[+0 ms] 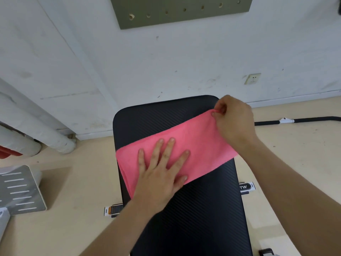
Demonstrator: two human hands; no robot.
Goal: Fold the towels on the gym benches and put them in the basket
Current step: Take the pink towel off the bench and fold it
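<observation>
A pink towel (201,143) lies folded into a long strip, slanting across the black padded gym bench (199,209). My left hand (162,169) presses flat on the towel's left half with fingers spread. My right hand (232,122) pinches the towel's far right corner between thumb and fingers, lifted slightly above the bench's top right edge. No basket is in view.
A white wall rises right behind the bench's far end, with a socket (252,78) and a green panel (180,10). White pipes (36,137) run at the left. A grey slotted stand (20,189) sits on the floor at left, and a black bar (304,120) lies at right.
</observation>
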